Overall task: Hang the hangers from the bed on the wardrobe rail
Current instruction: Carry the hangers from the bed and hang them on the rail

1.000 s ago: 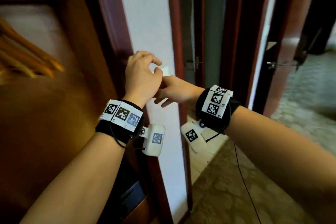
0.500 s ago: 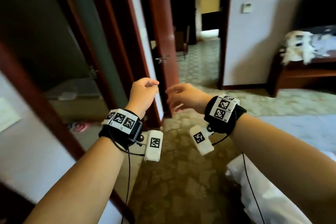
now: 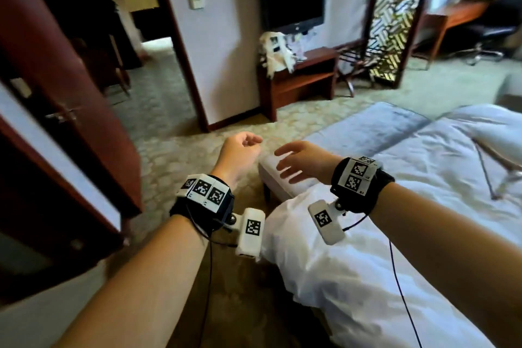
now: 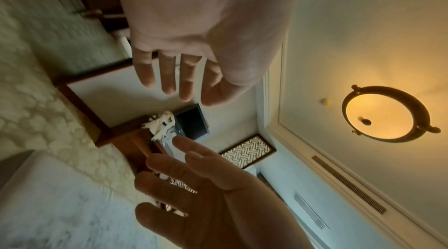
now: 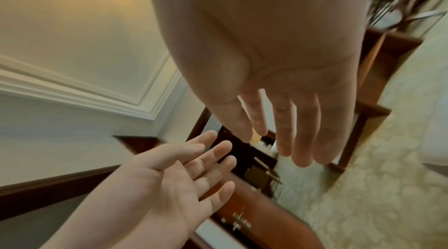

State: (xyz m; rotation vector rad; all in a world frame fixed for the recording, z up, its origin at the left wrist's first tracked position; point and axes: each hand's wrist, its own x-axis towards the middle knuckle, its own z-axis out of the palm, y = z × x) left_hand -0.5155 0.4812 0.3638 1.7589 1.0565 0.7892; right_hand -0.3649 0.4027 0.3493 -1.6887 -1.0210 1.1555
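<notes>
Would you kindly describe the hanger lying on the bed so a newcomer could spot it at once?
Start at the white bed filling the right of the head view and follow it to the pillow at far right. The hanger lies on the sheet just below that pillow, cut by the picture's edge; its thin dark straight bar stands out from the soft white bedding.

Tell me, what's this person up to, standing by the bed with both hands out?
The person is tidying hangers into a wardrobe. Right now both hands hold nothing: the left hand and the right hand are held out in front, fingers relaxed, apart from each other, above the foot of the bed. One hanger lies on the white bedding off to the right, out of their grasp. The wardrobe rail is not in view. Likely they will reach for that hanger next.
</notes>
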